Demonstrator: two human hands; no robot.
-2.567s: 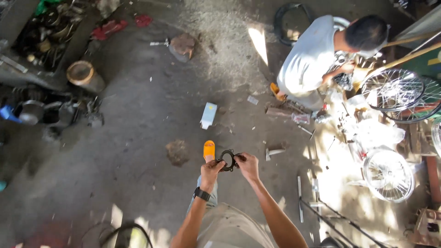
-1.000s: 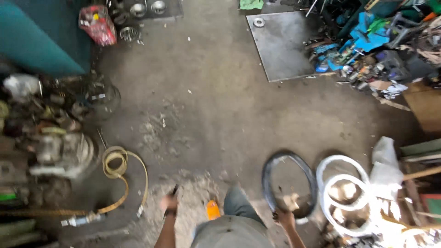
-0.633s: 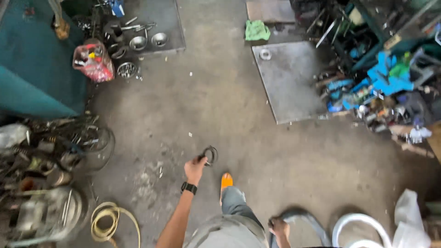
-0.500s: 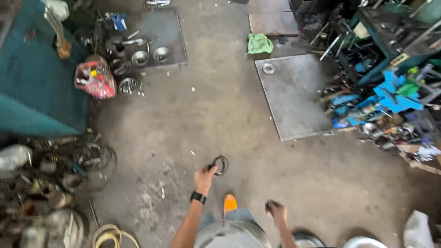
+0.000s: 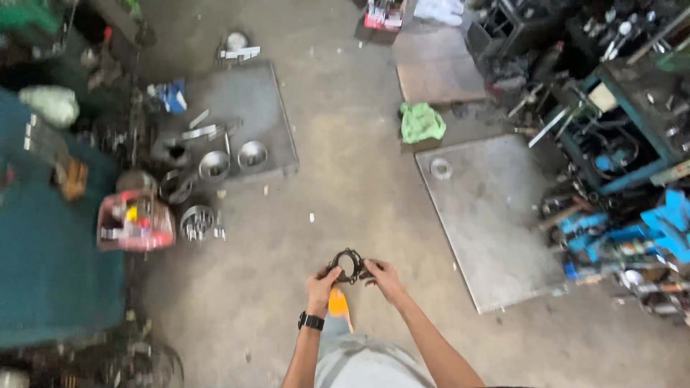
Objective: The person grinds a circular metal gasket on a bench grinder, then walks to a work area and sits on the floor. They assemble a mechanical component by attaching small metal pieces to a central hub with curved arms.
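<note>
A wide strip of bare concrete floor (image 5: 345, 165) runs from the person toward 12 o'clock. It is hemmed at 10 o'clock by a metal plate (image 5: 277, 108) loaded with round bowls (image 5: 251, 154) and parts, and at 2 o'clock by a larger bare plate (image 5: 496, 223) whose near edge lies just right of the hands. A teal bench (image 5: 43, 280) and a red basket (image 5: 135, 221) close the 9 o'clock side. Cluttered blue shelves (image 5: 625, 151) wall off 3 o'clock. A green rag (image 5: 421, 122) lies at 1 o'clock, near the far corner of the big plate.

Both hands meet in front of the body at 6 o'clock. The left hand (image 5: 322, 282), with a watch (image 5: 310, 321) at the wrist, is curled and pinches the left side of a dark ring (image 5: 348, 266). The right hand (image 5: 382, 276) pinches its right side, fingers closed on it. The ring hangs between them above the floor, over an orange shoe (image 5: 339, 305).

Half a second ago the left hand alone held the ring, with the right hanging loose lower down. Now both grip it, and the view has moved forward over the floor.
</note>
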